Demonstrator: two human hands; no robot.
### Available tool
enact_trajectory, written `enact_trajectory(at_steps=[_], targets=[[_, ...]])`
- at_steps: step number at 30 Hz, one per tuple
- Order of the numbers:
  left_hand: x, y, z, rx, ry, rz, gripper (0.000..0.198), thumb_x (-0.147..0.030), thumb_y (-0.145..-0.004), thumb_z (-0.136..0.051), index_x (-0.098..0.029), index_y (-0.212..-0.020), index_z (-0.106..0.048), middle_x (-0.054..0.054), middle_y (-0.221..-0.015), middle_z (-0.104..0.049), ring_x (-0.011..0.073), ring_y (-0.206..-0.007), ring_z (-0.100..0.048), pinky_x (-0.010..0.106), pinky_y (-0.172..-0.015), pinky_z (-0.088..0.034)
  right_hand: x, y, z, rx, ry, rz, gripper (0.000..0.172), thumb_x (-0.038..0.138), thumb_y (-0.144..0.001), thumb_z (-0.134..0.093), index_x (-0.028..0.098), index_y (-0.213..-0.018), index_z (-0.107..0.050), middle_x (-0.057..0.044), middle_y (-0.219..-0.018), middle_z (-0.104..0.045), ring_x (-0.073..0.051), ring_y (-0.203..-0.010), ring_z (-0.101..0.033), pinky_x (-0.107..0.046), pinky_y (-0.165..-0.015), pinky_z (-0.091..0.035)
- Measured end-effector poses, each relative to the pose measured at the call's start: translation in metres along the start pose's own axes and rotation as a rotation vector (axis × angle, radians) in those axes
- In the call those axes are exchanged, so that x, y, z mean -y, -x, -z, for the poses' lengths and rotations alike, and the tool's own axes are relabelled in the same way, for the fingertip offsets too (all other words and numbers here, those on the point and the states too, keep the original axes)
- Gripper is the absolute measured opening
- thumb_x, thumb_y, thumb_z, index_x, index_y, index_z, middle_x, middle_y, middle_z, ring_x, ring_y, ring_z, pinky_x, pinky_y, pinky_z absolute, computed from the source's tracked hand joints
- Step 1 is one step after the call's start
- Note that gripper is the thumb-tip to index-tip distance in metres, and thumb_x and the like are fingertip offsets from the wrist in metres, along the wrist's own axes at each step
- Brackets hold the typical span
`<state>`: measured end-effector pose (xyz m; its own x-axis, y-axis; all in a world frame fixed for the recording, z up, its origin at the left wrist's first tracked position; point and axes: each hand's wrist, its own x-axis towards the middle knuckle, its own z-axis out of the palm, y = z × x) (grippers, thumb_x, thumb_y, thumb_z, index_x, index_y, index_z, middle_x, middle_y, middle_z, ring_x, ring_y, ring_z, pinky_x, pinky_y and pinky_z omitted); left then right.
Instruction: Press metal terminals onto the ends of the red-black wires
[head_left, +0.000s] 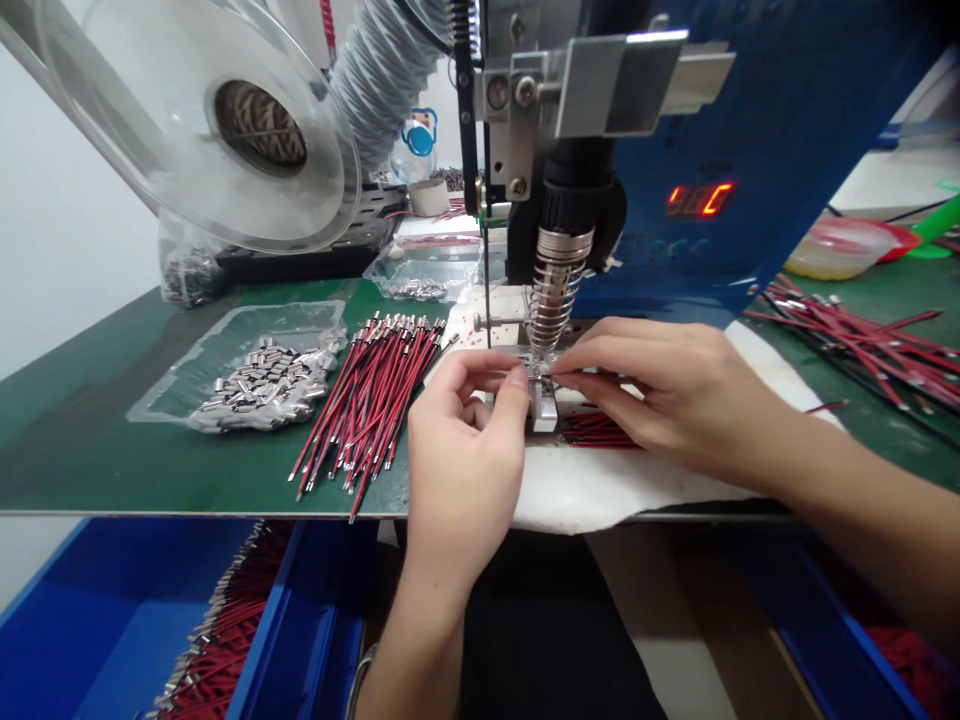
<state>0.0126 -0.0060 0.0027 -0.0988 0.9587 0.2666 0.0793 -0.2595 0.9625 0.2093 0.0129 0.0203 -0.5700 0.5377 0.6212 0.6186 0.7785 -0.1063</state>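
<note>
My left hand (472, 430) is closed in a pinch at the left side of a small metal fixture (545, 412); what its fingertips hold is too small to make out. From the other side, my right hand (652, 385) pinches what looks like a thin dark wire, its tips meeting the fixture. Directly above the fingertips stands the machine's spring-wrapped head (559, 285). Red and black wires (596, 430) lie under my right hand. Left of my left hand is a pile of red-black wires with metal ends (375, 395).
A clear plastic tray (161, 395) holds small silvery metal cylinders (266, 380). Behind it is a second clear tray (427, 255). The blue machine body (637, 250) rises ahead. More wires (870, 340) lie at right. Blue bins (112, 600) sit below the table edge; a transparent extraction hood (165, 130) hangs upper left.
</note>
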Motion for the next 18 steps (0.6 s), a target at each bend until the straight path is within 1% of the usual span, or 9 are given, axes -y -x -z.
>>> enact_trajectory(at_steps=[5, 10, 13, 16, 18], targets=[[0.001, 0.0, 0.0, -0.003, -0.001, -0.001, 0.005, -0.024, -0.093, -0.078, -0.02, -0.095, -0.075, 0.003, -0.088, -0.075, 0.0156, -0.076, -0.068, 0.023, -0.06, -0.048, -0.001, 0.0, 0.0, 0.009, -0.012, -0.004, 0.019, 0.018, -0.107, -0.057, 0.02, -0.106, -0.075, -0.007, -0.099, -0.08, -0.02, -0.085, -0.076, -0.031, -0.074, -0.058], [0.0, 0.0, 0.0, 0.006, 0.003, -0.006, 0.008, -0.027, -0.094, -0.078, -0.02, -0.096, -0.075, 0.003, -0.087, -0.075, 0.0147, -0.072, -0.067, 0.024, -0.061, -0.049, 0.001, -0.001, 0.0, 0.008, -0.013, -0.014, 0.019, 0.019, -0.107, -0.056, 0.022, -0.104, -0.075, -0.007, -0.097, -0.08, -0.021, -0.083, -0.076, -0.033, -0.071, -0.058], [-0.004, 0.003, 0.003, 0.017, -0.015, -0.014, 0.011, -0.031, -0.096, -0.077, -0.021, -0.097, -0.075, 0.002, -0.085, -0.075, 0.0138, -0.068, -0.064, 0.023, -0.058, -0.047, 0.001, -0.001, 0.0, 0.015, -0.015, -0.028, 0.019, 0.019, -0.107, -0.057, 0.024, -0.104, -0.075, -0.006, -0.097, -0.08, -0.022, -0.084, -0.076, -0.034, -0.072, -0.058], [-0.007, 0.003, 0.01, -0.008, -0.061, -0.03, 0.014, -0.034, -0.097, -0.077, -0.021, -0.092, -0.072, 0.0, -0.08, -0.071, 0.0112, -0.059, -0.055, 0.024, -0.052, -0.041, 0.001, -0.001, 0.0, 0.018, -0.009, -0.035, 0.019, 0.019, -0.107, -0.057, 0.023, -0.104, -0.075, -0.006, -0.098, -0.08, -0.022, -0.084, -0.076, -0.034, -0.072, -0.058], [-0.007, -0.001, 0.016, 0.029, -0.042, -0.008, 0.023, -0.035, -0.098, -0.075, -0.021, -0.082, -0.067, -0.002, -0.07, -0.061, 0.0096, -0.052, -0.043, 0.024, -0.049, -0.036, 0.0, -0.001, 0.001, 0.021, -0.01, -0.03, 0.019, 0.019, -0.107, -0.056, 0.022, -0.104, -0.075, -0.007, -0.097, -0.08, -0.022, -0.084, -0.076, -0.034, -0.072, -0.057]])
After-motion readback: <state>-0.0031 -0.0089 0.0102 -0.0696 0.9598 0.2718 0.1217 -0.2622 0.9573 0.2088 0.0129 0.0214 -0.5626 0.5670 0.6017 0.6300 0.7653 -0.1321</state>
